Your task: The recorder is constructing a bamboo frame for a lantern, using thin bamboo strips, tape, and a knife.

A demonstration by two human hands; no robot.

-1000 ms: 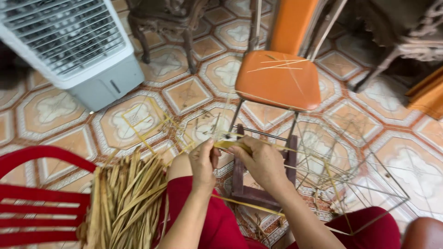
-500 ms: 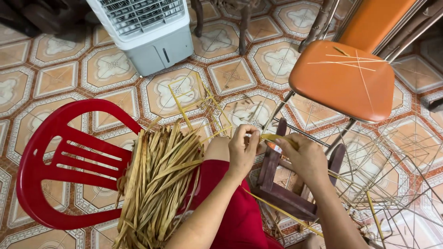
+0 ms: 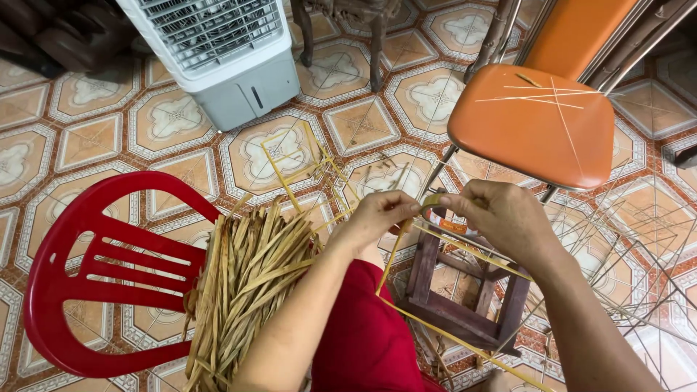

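Both grips pinched on one thin yellow strip point(image 3: 434, 199): left hand point(image 3: 377, 218) at its near bend, right hand point(image 3: 501, 218) opposite. Held above a small dark wooden frame point(image 3: 465, 290). Compared with a second ago, view swung leftward; red plastic chair point(image 3: 87, 276) and dried strip bundle point(image 3: 247, 276) now fully shown; pinch unchanged, so bending ongoing.

Floor point(image 3: 167, 116): patterned tiles below me, orange and cream.
Standing on it: white air cooler point(image 3: 218, 51), red plastic chair point(image 3: 87, 283), orange-seated chair point(image 3: 537, 123), small dark wooden stool point(image 3: 465, 290).
Lying on it: loose yellow strips point(image 3: 305, 163) near my bundle of dried leaves point(image 3: 247, 276).
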